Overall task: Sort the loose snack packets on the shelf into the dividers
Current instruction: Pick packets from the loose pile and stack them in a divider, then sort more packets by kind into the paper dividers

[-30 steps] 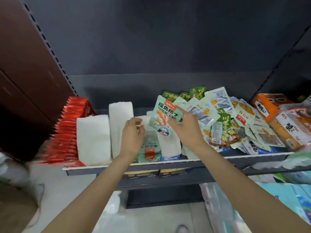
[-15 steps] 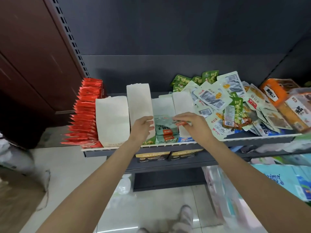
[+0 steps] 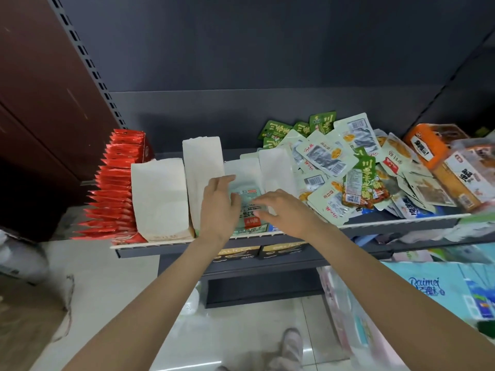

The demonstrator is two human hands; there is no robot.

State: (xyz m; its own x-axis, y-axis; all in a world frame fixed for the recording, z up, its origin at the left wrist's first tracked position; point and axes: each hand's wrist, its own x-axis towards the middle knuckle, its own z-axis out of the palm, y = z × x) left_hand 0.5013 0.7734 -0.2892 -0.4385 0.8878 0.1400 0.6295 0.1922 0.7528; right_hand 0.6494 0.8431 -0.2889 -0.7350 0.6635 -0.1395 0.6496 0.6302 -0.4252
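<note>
Pale green snack packets (image 3: pixel 247 207) lie stacked in a slot between two white dividers (image 3: pixel 202 170) on the shelf (image 3: pixel 388 223). My left hand (image 3: pixel 218 204) rests on the stack's left side with fingers fairly straight. From the right, my right hand (image 3: pixel 284 210) lies over the stack with its fingers spread flat on top. A loose heap of pale and green packets (image 3: pixel 334 167) covers the shelf to the right of the dividers.
A row of red packets (image 3: pixel 117 188) stands at the shelf's left end beside another white divider (image 3: pixel 158 194). Orange boxes (image 3: pixel 434 145) sit at the far right. Lower shelves hold boxes and a light blue pack (image 3: pixel 439 287). My foot shows on the floor below.
The pale green packet my right hand held up a second ago now lies on the stack in the slot. Both hands have come down onto the stack.
</note>
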